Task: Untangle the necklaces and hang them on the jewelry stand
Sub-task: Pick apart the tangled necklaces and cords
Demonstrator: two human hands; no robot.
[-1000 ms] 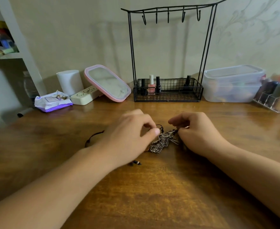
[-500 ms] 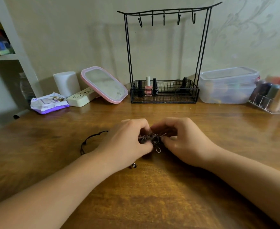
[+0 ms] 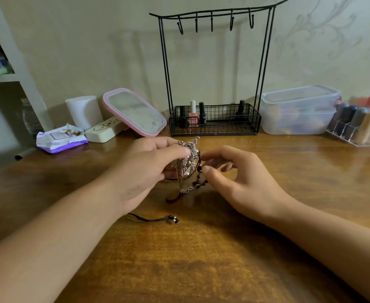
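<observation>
Above the middle of the brown wooden table (image 3: 201, 259), the left hand (image 3: 144, 171) pinches a tangled clump of silver chain necklaces (image 3: 187, 162) between thumb and fingers, lifting it so that loose loops dangle toward the wood. The right hand (image 3: 241, 182) sits just to the right of the clump, its thumb and forefinger nipping a dark brown beaded strand (image 3: 199, 180) that hangs out of the same tangle; the other fingers are spread loosely. A thin black cord with small end beads (image 3: 158, 219) lies on the table near the left wrist, and it seems to run under that hand, though the link to the clump is hidden. At the far edge stands the black wire jewelry stand (image 3: 214, 119), its five hooks bare and its mesh base basket holding several nail polish bottles (image 3: 193, 113). Left of it leans a pink-framed rectangular mirror (image 3: 135, 112), with a white cylindrical container (image 3: 84, 111) and a purple and white packet (image 3: 60, 141) farther left. Right of the stand sits a clear plastic lidded box (image 3: 299, 110).
</observation>
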